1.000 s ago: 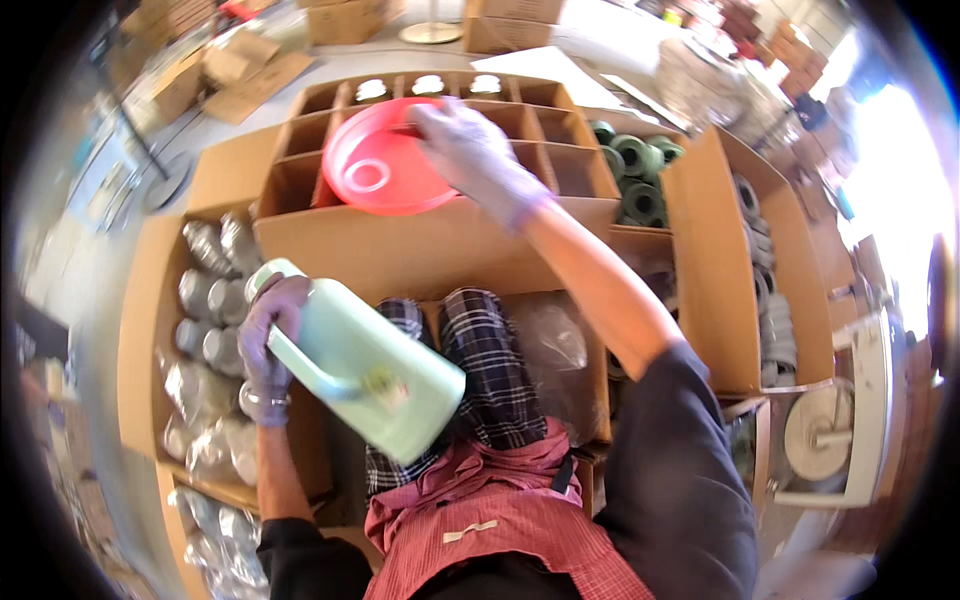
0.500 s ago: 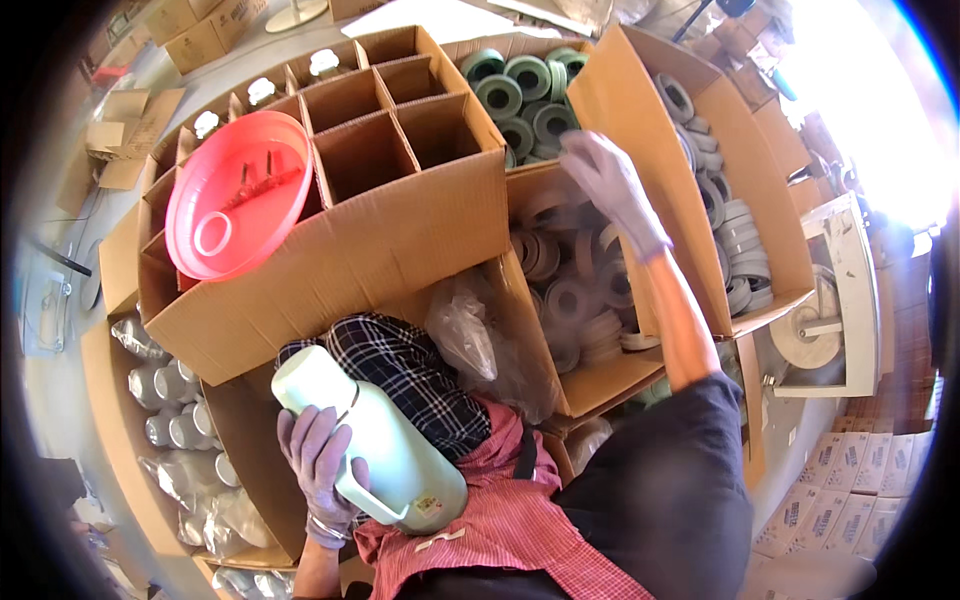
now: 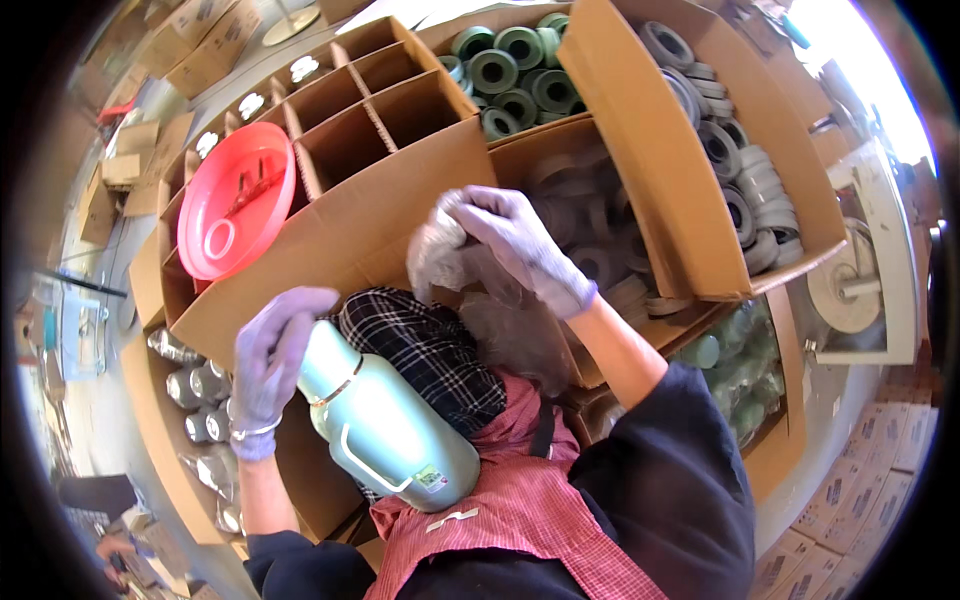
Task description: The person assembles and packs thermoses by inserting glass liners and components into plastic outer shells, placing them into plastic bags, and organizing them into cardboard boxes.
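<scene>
A pale green vacuum flask (image 3: 405, 425) with a light handle and a paler cap (image 3: 327, 362) lies tilted across my lap, on the pink checked apron. My left hand (image 3: 268, 365), in a lilac-grey glove, is beside the cap with its fingers stretched over the cap's end. Whether it touches the cap is not plain. My right hand (image 3: 520, 245), gloved alike, pinches a crumpled clear plastic bag (image 3: 437, 250) above the flask. More clear plastic (image 3: 515, 335) hangs below it, next to the dark checked sleeve cover (image 3: 425, 355).
A divided carton (image 3: 340, 235) ahead bears a pink basin (image 3: 235, 240). Open cartons hold green rings (image 3: 520, 75) and grey rings (image 3: 740, 190). At the left stands a carton with bagged grey cups (image 3: 205, 385); at the right, one with bagged green parts (image 3: 745, 370).
My right hand has come back from above the ring carton to the plastic bag and lifted it. My left hand has slid from the flask's handle up to its cap.
</scene>
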A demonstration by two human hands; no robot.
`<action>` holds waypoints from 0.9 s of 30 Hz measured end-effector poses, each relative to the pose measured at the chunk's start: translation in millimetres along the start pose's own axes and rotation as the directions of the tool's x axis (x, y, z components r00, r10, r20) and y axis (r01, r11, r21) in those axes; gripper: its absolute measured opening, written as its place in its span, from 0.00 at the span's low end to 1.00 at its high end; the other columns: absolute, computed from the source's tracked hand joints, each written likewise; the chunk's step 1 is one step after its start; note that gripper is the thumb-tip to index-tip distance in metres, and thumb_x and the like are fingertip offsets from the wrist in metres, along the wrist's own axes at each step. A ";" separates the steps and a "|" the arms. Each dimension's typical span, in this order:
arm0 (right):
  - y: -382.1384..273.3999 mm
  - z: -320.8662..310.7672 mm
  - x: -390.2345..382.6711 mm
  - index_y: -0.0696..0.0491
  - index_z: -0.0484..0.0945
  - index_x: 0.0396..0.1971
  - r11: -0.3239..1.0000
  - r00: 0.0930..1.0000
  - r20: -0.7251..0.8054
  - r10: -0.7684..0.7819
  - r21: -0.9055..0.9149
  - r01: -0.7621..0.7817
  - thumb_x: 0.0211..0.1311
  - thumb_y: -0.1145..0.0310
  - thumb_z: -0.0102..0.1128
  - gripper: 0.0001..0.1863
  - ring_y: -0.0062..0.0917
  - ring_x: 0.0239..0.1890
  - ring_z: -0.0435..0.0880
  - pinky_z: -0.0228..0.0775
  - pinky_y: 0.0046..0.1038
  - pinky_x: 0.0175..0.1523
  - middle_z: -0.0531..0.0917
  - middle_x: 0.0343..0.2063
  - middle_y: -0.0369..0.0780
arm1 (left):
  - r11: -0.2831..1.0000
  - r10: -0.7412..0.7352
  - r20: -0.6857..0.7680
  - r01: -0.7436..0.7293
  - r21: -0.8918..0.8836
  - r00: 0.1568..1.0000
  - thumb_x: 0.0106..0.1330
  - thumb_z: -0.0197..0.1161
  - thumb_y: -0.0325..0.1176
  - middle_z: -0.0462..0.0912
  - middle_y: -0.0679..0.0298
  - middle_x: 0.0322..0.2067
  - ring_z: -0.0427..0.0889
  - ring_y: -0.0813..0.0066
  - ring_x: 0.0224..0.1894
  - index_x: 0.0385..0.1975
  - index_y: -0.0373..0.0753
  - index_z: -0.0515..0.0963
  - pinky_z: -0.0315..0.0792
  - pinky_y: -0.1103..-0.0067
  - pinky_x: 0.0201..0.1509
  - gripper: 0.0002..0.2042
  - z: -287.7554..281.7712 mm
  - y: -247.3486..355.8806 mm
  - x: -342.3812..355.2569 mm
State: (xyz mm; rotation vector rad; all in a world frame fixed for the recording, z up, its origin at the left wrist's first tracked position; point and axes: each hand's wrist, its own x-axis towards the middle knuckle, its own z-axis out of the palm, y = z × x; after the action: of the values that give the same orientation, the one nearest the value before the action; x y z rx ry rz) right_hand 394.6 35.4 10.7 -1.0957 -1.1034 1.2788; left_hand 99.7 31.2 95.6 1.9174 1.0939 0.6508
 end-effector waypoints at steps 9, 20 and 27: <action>6.6 -13.6 -89.4 0.58 0.79 0.44 0.802 0.892 -0.079 -0.444 -0.478 0.357 0.62 0.68 0.60 0.13 0.31 0.44 0.81 0.73 0.29 0.52 0.82 0.40 0.44 | 0.693 0.244 0.382 -0.436 0.574 0.891 0.59 0.64 0.35 0.82 0.54 0.22 0.80 0.50 0.26 0.27 0.37 0.82 0.74 0.65 0.34 0.07 104.2 -116.8 102.2; 140.5 -281.8 -474.5 0.55 0.80 0.46 -0.092 0.096 -0.992 -0.084 -0.088 -0.992 0.54 0.55 0.61 0.23 0.44 0.52 0.79 0.69 0.41 0.58 0.82 0.45 0.50 | 0.526 -0.299 0.703 -0.503 0.686 0.645 0.50 0.69 0.53 0.79 0.50 0.50 0.76 0.54 0.56 0.54 0.38 0.75 0.68 0.65 0.60 0.34 129.4 -60.8 103.5; -5.3 -245.0 -401.2 0.58 0.83 0.31 0.401 0.501 -0.742 0.445 -0.335 -0.853 0.56 0.61 0.64 0.14 0.24 0.30 0.80 0.71 0.30 0.38 0.82 0.24 0.40 | 0.849 -0.315 0.534 -0.019 0.528 0.785 0.64 0.62 0.36 0.84 0.56 0.34 0.83 0.70 0.39 0.41 0.31 0.80 0.75 0.76 0.46 0.14 79.2 22.8 85.1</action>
State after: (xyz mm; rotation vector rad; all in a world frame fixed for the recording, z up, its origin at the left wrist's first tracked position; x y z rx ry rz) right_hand 639.7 -364.4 -20.9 -2.5565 -0.6204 0.9859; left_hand 210.8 67.3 75.9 2.2082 1.0310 -0.4045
